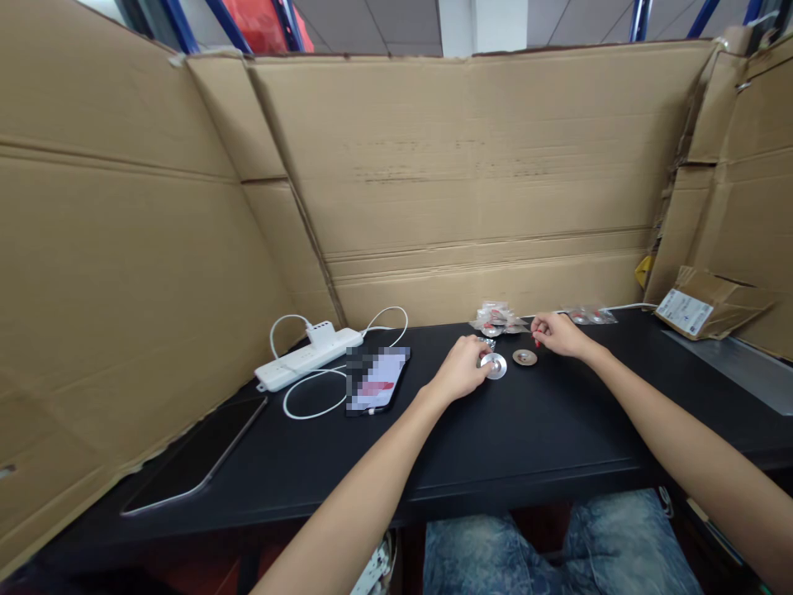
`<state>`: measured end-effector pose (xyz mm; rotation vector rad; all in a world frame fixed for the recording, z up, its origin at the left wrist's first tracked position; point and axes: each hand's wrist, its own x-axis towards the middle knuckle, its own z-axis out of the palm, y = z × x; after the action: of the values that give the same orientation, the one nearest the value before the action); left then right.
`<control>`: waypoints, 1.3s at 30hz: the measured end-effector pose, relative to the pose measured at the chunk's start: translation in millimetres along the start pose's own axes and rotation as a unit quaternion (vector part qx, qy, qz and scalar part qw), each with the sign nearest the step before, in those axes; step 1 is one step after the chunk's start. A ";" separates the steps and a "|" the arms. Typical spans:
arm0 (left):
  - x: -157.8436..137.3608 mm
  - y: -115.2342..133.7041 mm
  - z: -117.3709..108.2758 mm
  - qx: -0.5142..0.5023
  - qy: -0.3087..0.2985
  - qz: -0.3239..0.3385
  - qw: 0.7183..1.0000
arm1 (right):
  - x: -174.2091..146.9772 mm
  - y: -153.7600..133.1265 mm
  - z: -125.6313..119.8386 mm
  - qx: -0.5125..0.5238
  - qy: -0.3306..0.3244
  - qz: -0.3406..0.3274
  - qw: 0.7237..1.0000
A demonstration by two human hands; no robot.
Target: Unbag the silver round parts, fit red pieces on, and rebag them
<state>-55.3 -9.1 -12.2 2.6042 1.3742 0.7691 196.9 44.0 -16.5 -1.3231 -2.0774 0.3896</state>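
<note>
My left hand (463, 368) is at the middle of the black table, its thumb and fingers closed at the near edge of a shiny silver metal disc (497, 367) with a hole at its centre. To the right of it a second, duller metal disc (524, 357) lies flat on the table. Beyond that, my right hand (559, 335) pinches a small red piece (537, 338), too small to make out. Behind the left fingers sits a pile of clear plastic bags (497, 317) with round metal and red parts inside.
More clear bags (591, 316) lie behind my right hand. Left stand a white power strip (310, 357), a phone (379, 380) on a cable, and a dark tablet (198, 454). An opened cardboard box (712, 304) is at right. Cardboard walls (483, 149) enclose the table (526, 438).
</note>
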 end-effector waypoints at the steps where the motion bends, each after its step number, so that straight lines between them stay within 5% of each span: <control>1: 0.2 0.9 -0.7 -0.007 0.004 -0.003 1.000 | -0.4 1.5 -0.5 0.002 -0.007 -0.004 1.000; 17: 3.9 -0.2 -4.0 -0.277 0.050 -0.149 0.948 | -0.3 -8.8 -5.4 -0.042 0.035 -0.008 0.998; 27: 5.7 -7.2 -0.9 -0.306 0.047 -0.174 0.935 | 1.2 -5.6 2.0 -0.040 0.026 -0.012 0.999; 31: 5.2 -1.1 -5.0 -0.360 0.050 -0.212 0.907 | -0.4 -16.3 4.5 -0.012 0.045 -0.052 0.998; 39: 3.0 12.6 -17.3 -0.541 -0.014 -0.242 0.806 | -10.4 -53.5 22.1 0.022 0.067 -0.172 0.982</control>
<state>-52.7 -16.5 7.9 1.3073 1.0161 0.9933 148.0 12.6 -7.2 -0.9117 -2.1172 0.1883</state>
